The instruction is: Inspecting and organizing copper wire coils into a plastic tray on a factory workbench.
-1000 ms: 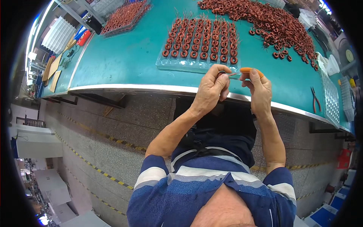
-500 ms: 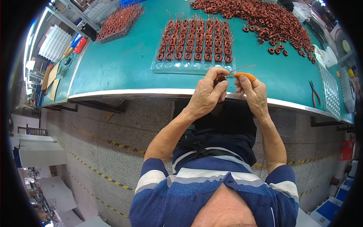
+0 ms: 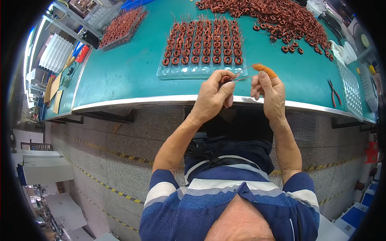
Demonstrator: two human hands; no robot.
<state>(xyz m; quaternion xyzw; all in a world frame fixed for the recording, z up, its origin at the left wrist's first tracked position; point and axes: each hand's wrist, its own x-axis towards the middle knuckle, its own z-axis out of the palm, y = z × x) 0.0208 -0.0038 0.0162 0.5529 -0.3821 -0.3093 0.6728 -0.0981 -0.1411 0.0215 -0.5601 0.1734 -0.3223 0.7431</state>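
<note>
My left hand (image 3: 212, 95) pinches a small ring-shaped coil (image 3: 225, 80) wound with reddish-brown wire, just above the table's front edge. Two wire leads (image 3: 244, 77) run from the coil toward the right. My right hand (image 3: 270, 93) is closed, its thumb and index finger pinching the end of the lower lead; the upper lead curves past. An orange piece (image 3: 267, 71), apparently a cover on my right index finger, lies beyond the thumb. Past my hands stands a clear plastic tray (image 3: 177, 73) holding rows of similar coils (image 3: 206, 44), their leads pointing up.
Loose coils (image 3: 281, 20) lie heaped at the far right of the green table (image 3: 124, 68). Another filled tray (image 3: 122, 30) is at the far left. Red-handled pliers (image 3: 334, 94) and an upright-looking clear tray (image 3: 349, 86) lie at right. A metal-trimmed edge (image 3: 140, 100) runs before me.
My left hand has moved slightly left with the coil, away from my right hand. The lead now stretches between them. The view has shifted a little.
</note>
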